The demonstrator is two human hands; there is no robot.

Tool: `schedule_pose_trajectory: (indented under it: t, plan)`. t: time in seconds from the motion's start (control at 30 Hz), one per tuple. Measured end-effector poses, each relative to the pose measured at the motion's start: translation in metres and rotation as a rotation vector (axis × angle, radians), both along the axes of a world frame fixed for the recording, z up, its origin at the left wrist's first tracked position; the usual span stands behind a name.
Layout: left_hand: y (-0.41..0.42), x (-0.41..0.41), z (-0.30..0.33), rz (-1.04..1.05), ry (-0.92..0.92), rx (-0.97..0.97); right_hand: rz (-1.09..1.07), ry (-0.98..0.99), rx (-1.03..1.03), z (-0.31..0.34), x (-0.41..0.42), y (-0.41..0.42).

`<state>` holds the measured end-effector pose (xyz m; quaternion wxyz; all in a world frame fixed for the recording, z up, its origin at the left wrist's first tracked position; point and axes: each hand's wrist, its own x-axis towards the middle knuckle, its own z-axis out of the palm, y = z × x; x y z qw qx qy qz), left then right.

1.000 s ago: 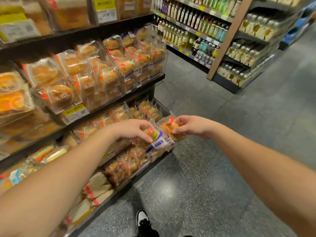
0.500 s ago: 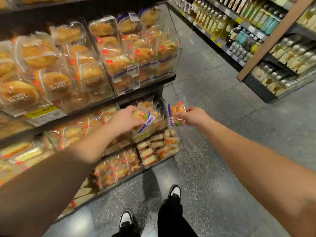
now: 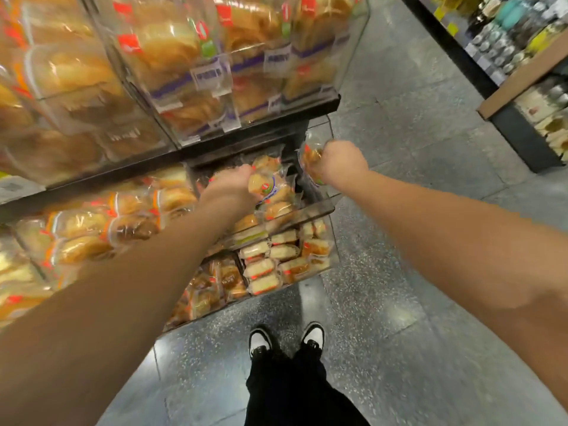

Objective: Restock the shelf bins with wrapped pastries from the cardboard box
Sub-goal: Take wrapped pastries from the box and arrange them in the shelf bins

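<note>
Fingers of both hands are gripping wrapped pastries: the left hand [image 3: 232,187] is now pressing its pastry [image 3: 266,187] into the middle-shelf bin [image 3: 310,210] at frame centre. Meanwhile the right hand [image 3: 339,161] is bringing a second pastry [image 3: 310,156] closer; no cardboard box is showing.

Golden-brown pastries [image 3: 270,192] sit in clear wrappers bearing red, green and blue-and-white labels. The floor [image 3: 399,364] is speckled grey. The shoes [image 3: 313,335] are black and white under black trousers [image 3: 295,392]. Bottles [image 3: 516,23] opposite look teal and yellow, perhaps, being blurred.
</note>
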<state>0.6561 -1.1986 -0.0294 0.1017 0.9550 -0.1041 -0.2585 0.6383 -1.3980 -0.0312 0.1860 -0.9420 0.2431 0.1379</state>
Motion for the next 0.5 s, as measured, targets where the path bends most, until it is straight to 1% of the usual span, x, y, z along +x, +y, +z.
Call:
schedule_pose_trajectory:
  t: [0.13, 0.2, 0.23, 0.3, 0.43, 0.5]
  plan:
    - [-0.002, 0.007, -0.031, -0.060, -0.077, -0.026, 0.073, 0.079, -0.102, -0.023, 0.023, 0.010]
    - [-0.002, 0.008, -0.044, -0.102, -0.115, -0.040, 0.115, 0.072, -0.142, -0.036, 0.032, 0.016]
    - [-0.002, 0.007, -0.047, -0.116, -0.124, -0.037, 0.171, 0.061, -0.191, -0.043, 0.037, 0.016]
    - [-0.002, 0.007, -0.058, -0.131, -0.128, -0.038, 0.252, 0.052, -0.284, -0.061, 0.050, 0.017]
    - [-0.004, 0.017, -0.070, -0.127, -0.104, -0.039, 0.394, 0.135, -0.433, -0.086, 0.075, 0.019]
    - [-0.007, 0.024, -0.070, -0.107, -0.078, -0.025, 0.400, 0.164, -0.494, -0.090, 0.084, 0.020]
